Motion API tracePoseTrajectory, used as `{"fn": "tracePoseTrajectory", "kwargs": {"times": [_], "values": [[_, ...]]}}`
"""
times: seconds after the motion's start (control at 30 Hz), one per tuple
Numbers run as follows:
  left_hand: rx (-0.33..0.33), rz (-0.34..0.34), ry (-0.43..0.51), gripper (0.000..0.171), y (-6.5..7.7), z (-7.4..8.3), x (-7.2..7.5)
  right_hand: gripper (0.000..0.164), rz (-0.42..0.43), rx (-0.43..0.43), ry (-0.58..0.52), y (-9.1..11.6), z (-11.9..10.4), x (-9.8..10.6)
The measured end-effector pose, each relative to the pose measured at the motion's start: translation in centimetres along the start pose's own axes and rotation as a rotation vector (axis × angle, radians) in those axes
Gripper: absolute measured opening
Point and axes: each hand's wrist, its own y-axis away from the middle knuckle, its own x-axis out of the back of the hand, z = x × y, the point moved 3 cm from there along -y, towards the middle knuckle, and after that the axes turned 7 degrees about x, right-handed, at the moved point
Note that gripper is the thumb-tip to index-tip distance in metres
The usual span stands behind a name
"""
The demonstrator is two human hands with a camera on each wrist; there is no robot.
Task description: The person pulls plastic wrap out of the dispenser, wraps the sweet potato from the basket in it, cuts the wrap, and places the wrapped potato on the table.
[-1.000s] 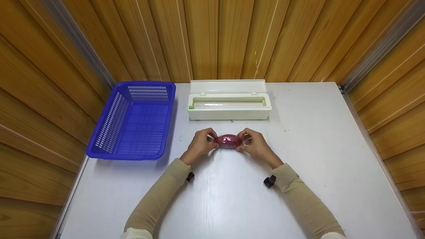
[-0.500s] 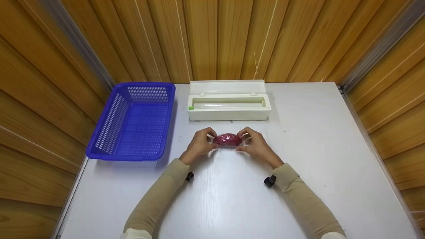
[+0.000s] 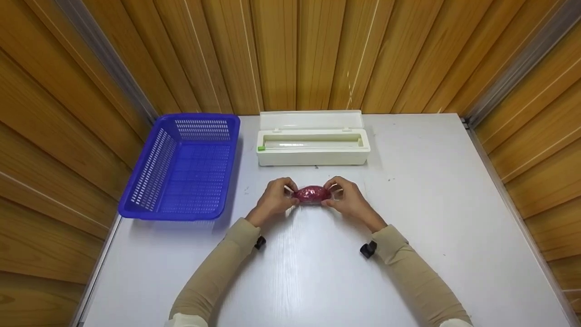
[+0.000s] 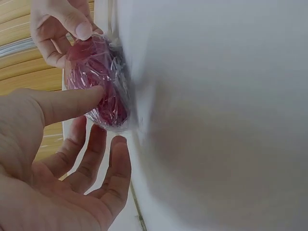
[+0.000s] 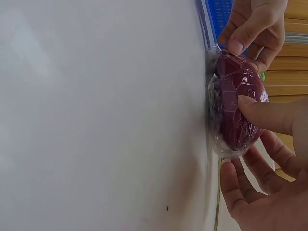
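Note:
An oval, deep red-purple thing [image 3: 312,194], possibly a sweet potato, is wrapped in crinkled clear cling film on the white table. In the head view my left hand [image 3: 275,198] holds its left end between thumb and fingers. Opposite, my right hand [image 3: 348,198] pinches the right end. The left wrist view has the left thumb [image 4: 72,102] lying on the wrapped surface, with fingers curled around the near end. Seen from the right wrist, loose film [image 5: 216,108] bunches along the side facing the table, and the right thumb [image 5: 269,114] presses the film.
Behind the hands stands a white cling film box [image 3: 313,157], its lid raised, a film roll inside and a green slider at its left. A blue plastic basket [image 3: 217,211] sits at the left. Wood-look walls [image 3: 313,54] enclose the white table [image 3: 435,190].
Both hands and the wrapped oval thing shift slightly away and turn it a little, then come back toward me. The grip at both ends stays. The box and basket keep their places.

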Motion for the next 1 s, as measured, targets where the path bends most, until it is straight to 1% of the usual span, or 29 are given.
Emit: {"fn": "tracePoseTrajectory", "kwargs": {"times": [0.2, 0.37, 0.6, 0.77, 1.0], "values": [[-0.047, 0.013, -0.036, 0.021, 0.06, -0.14, -0.12, 0.039, 0.014, 0.005, -0.026, 0.12, 0.02, -0.36], [-0.070, 0.025, -0.044, 0.020, 0.04, -0.10, 0.05, 0.039, 0.024, 0.024, -0.027, 0.06, -0.11, -0.45], [-0.065, -0.022, -0.048, 0.019, 0.26, 0.10, 0.16, 0.040, -0.029, 0.029, -0.011, 0.09, -0.26, -0.31], [-0.070, -0.015, -0.058, 0.022, 0.15, 0.26, 0.35, 0.044, -0.031, 0.025, 0.003, 0.06, -0.41, -0.13], [-0.083, -0.008, -0.061, 0.023, 0.24, 0.48, 0.55, 0.047, -0.027, 0.063, 0.019, 0.17, -0.76, 0.28]]}}
